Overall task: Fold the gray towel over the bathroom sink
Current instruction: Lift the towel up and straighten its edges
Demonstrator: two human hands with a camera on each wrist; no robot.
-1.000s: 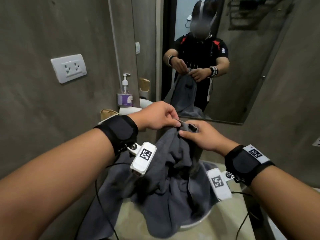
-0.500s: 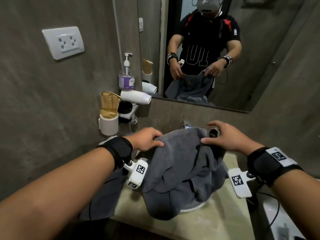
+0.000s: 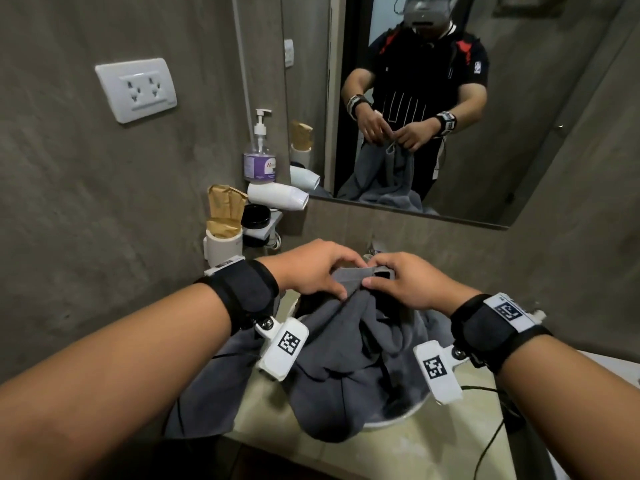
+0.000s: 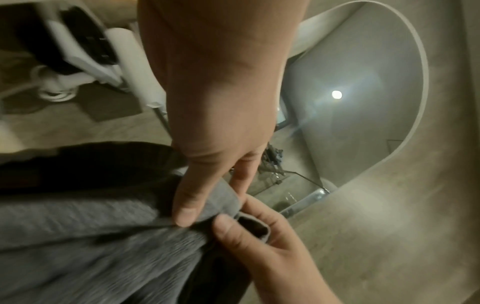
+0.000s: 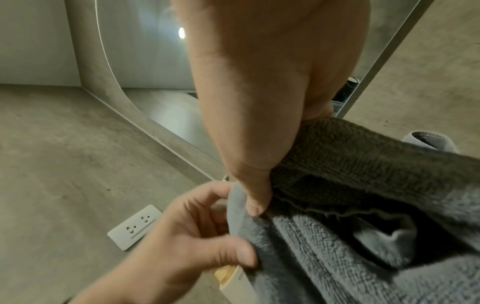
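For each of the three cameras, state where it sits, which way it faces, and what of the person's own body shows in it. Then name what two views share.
Head: worn on the head, looking forward and down at the gray towel over the sink; both forearms, left hand and right hand show.
Left wrist: looks along the left hand to its thumb on the towel hem; the right hand shows too.
Right wrist: looks along the right hand; the left hand shows below it.
Shared: both wrist views show both hands pinching the same towel edge.
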